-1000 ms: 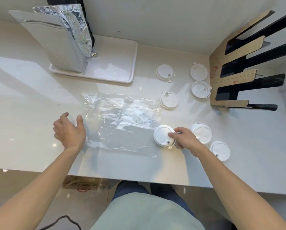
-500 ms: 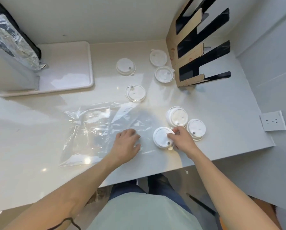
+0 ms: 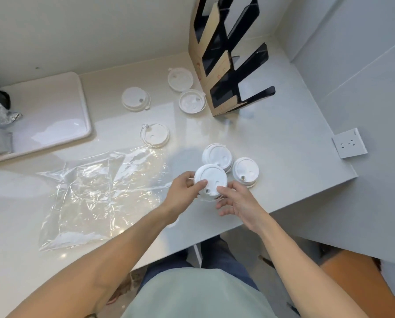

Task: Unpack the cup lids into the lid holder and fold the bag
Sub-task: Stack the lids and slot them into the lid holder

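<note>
Left hand (image 3: 183, 188) newly pinching lid (image 3: 211, 180).

No words or numbers can be read here. The brown card side of the lid holder (image 3: 197, 65) has small reddish marks — too blurry to make out. The white cup lids (image 3: 211, 180) and the clear bag (image 3: 95, 196) show no print.

Both bare forearms extend forward and converge. The left hand (image 3: 184, 188) pinches with thumb on top and fingers curled beneath. The right hand (image 3: 237, 201) mirrors it, index fingertip pressed forward, remaining fingers loosely spread. Both grips closed.
</note>
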